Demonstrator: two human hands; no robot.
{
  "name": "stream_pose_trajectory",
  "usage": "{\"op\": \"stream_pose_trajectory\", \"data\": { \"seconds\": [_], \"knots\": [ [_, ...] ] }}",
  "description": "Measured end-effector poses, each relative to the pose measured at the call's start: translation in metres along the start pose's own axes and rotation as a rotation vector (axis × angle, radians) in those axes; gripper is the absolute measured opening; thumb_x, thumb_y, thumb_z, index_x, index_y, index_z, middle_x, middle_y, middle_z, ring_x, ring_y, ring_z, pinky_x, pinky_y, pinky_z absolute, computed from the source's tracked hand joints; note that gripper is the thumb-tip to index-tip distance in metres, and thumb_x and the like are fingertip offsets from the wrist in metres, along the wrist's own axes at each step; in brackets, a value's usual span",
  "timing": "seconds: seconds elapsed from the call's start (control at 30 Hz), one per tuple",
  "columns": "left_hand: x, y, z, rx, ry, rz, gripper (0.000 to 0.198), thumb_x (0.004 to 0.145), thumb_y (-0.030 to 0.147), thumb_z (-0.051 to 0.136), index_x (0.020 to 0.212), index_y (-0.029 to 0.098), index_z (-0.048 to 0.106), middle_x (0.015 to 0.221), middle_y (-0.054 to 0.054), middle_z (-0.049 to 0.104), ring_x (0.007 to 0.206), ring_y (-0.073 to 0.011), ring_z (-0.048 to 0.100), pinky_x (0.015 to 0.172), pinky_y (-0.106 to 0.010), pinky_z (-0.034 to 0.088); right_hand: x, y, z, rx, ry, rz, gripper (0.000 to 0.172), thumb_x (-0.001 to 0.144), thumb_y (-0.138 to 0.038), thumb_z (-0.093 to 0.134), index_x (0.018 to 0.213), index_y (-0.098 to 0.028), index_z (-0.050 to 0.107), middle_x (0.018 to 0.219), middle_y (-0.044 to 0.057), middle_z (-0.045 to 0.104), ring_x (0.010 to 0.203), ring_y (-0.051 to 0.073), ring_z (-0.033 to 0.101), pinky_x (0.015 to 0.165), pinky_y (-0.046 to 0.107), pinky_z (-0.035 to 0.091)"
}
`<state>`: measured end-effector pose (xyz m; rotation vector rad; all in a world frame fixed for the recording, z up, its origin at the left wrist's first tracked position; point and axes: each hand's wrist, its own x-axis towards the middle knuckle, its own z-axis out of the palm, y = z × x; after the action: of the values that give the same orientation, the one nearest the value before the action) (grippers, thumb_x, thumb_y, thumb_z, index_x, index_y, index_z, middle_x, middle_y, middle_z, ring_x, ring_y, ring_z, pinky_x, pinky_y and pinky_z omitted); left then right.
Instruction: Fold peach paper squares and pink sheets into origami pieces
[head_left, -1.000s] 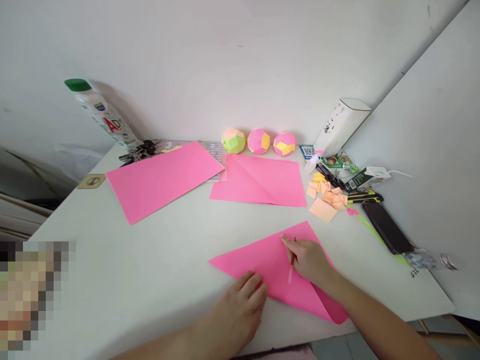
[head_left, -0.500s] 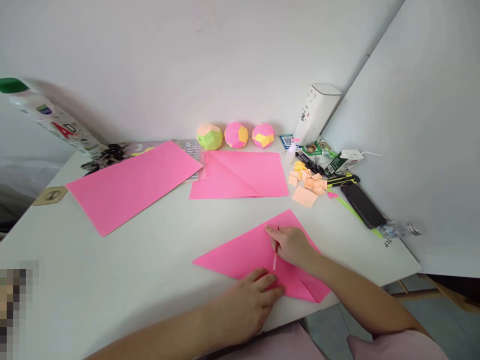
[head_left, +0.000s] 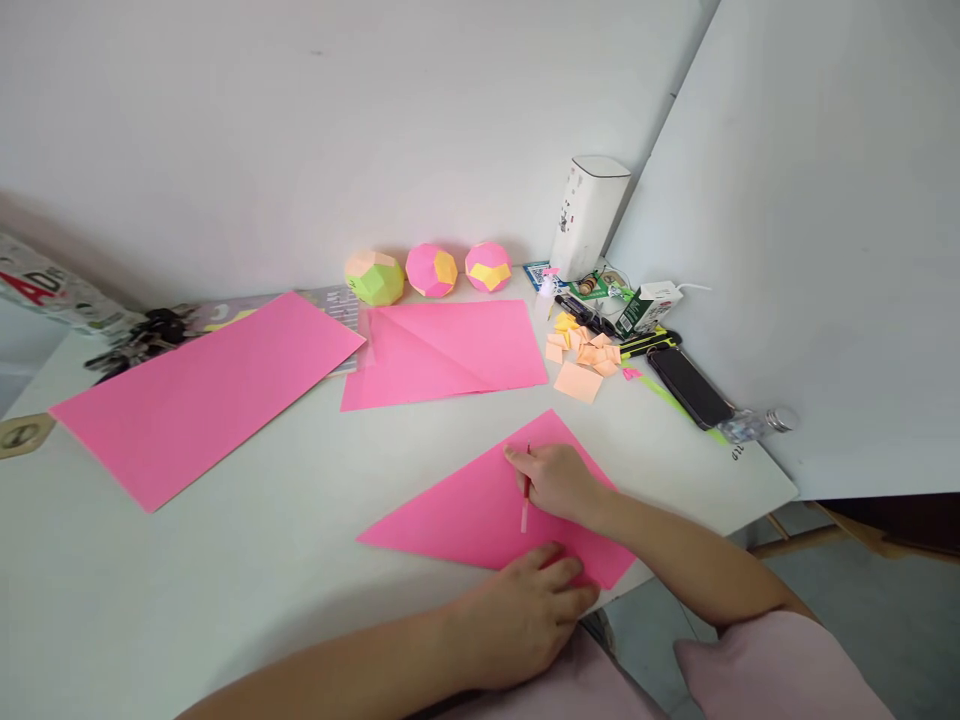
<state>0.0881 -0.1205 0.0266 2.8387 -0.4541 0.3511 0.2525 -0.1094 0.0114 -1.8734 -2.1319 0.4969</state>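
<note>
My left hand [head_left: 531, 610] lies on the near edge of a folded pink paper sheet [head_left: 450, 515], its fingers spread and pressing down. The sheet rests on the table with a pointed corner towards the left. On its upper right part is my right hand [head_left: 559, 480], closed around a thin pen-like stick [head_left: 525, 512] with a dark red middle and a pale end. The thumb and fingertips touch the paper near its far edge. The right hand covers part of the sheet and of the stick.
A stack of pink sheets [head_left: 210, 400] lies left; another creased pink sheet [head_left: 457, 350] lies behind. Paper balls [head_left: 432, 270] line the wall. Small orange paper pieces [head_left: 581, 380], a phone [head_left: 690, 385], a glass jar [head_left: 754, 425] and a white box [head_left: 592, 215] stand or lie right.
The camera view has turned slightly, so things appear further left. My left hand has slid rightwards along the paper's near edge; the fold there now lies flatter. My right hand keeps its hold.
</note>
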Motion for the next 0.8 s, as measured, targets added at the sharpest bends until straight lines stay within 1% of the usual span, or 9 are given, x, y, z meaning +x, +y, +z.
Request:
{"op": "stream_pose_trajectory", "data": {
  "seconds": [0.1,0.27,0.4,0.47,0.53,0.57,0.63,0.7,0.8],
  "knots": [
    [0.006,0.002,0.004,0.013,-0.019,0.035,0.026,0.095,0.019,0.043,0.097,0.013,0.068,0.132,-0.006,0.053,0.11,-0.0213,0.05,0.103,-0.039,0.033,0.0,0.001,0.001,-0.01,0.004,-0.011,0.024,0.083,-0.01,0.051,0.101,-0.018,0.064,0.062,-0.003,0.066,0.056,0.012,0.057,0.051,0.023,0.031],
    [0.013,0.004,0.014,0.064,-0.018,0.069,0.033,0.097,0.018,0.034,0.115,0.011,0.061,0.138,-0.007,0.049,0.124,-0.0229,0.044,0.109,-0.038,0.029,-0.001,0.002,0.003,-0.018,0.008,-0.01,0.028,0.079,-0.006,0.053,0.101,-0.018,0.065,0.062,-0.003,0.067,0.056,0.013,0.058,0.052,0.023,0.031],
    [0.003,0.007,0.01,0.07,-0.018,0.032,0.036,0.097,0.021,0.035,0.129,0.01,0.049,0.142,-0.011,0.044,0.13,-0.0232,0.04,0.111,-0.038,0.028,-0.001,0.003,0.003,-0.013,0.016,-0.018,0.024,0.084,-0.008,0.05,0.099,-0.019,0.066,0.062,-0.002,0.066,0.054,0.012,0.057,0.053,0.023,0.035],
    [-0.011,0.01,0.002,0.065,-0.044,-0.054,0.039,0.096,0.022,0.039,0.132,0.008,0.045,0.142,-0.015,0.042,0.132,-0.0244,0.039,0.11,-0.039,0.03,0.0,0.003,0.002,-0.008,0.019,-0.029,0.025,0.086,-0.008,0.048,0.099,-0.019,0.066,0.061,-0.002,0.067,0.055,0.012,0.058,0.055,0.022,0.037],
    [-0.029,0.013,-0.007,0.029,-0.105,-0.176,0.047,0.095,0.032,0.044,0.135,0.007,0.041,0.144,-0.016,0.04,0.135,-0.0262,0.033,0.11,-0.039,0.032,0.0,0.004,0.001,-0.006,0.023,-0.043,0.028,0.086,-0.007,0.047,0.099,-0.02,0.067,0.062,-0.002,0.068,0.057,0.012,0.06,0.057,0.023,0.04],
    [-0.04,0.015,-0.012,0.005,-0.14,-0.243,0.054,0.093,0.041,0.046,0.136,0.007,0.04,0.146,-0.015,0.037,0.136,-0.0285,0.03,0.11,-0.042,0.033,0.0,0.005,0.001,-0.006,0.025,-0.051,0.029,0.084,-0.006,0.048,0.1,-0.02,0.067,0.063,-0.002,0.068,0.057,0.013,0.061,0.057,0.023,0.04],
    [-0.063,0.017,-0.019,0.011,-0.176,-0.417,0.06,0.087,0.046,0.053,0.135,0.012,0.042,0.147,-0.011,0.036,0.138,-0.0348,0.024,0.108,-0.052,0.032,0.0,0.006,0.001,-0.01,0.031,-0.065,0.035,0.078,-0.003,0.05,0.105,-0.019,0.066,0.065,-0.002,0.069,0.058,0.014,0.061,0.056,0.023,0.04],
    [-0.086,0.018,-0.024,0.076,-0.141,-0.625,0.052,0.084,0.039,0.058,0.13,0.016,0.048,0.145,-0.012,0.04,0.137,-0.0378,0.025,0.103,-0.059,0.035,0.0,0.008,0.001,-0.014,0.04,-0.074,0.041,0.074,0.0,0.05,0.108,-0.018,0.065,0.064,-0.002,0.069,0.057,0.014,0.061,0.055,0.024,0.04],
    [-0.113,0.015,-0.03,0.175,0.031,-0.847,0.031,0.09,0.028,0.048,0.114,0.012,0.058,0.131,-0.015,0.051,0.128,-0.0304,0.042,0.095,-0.045,0.048,0.001,0.01,0.002,-0.019,0.055,-0.081,0.044,0.072,0.002,0.047,0.106,-0.019,0.066,0.061,-0.003,0.068,0.055,0.014,0.06,0.054,0.023,0.041]
  ]
}}
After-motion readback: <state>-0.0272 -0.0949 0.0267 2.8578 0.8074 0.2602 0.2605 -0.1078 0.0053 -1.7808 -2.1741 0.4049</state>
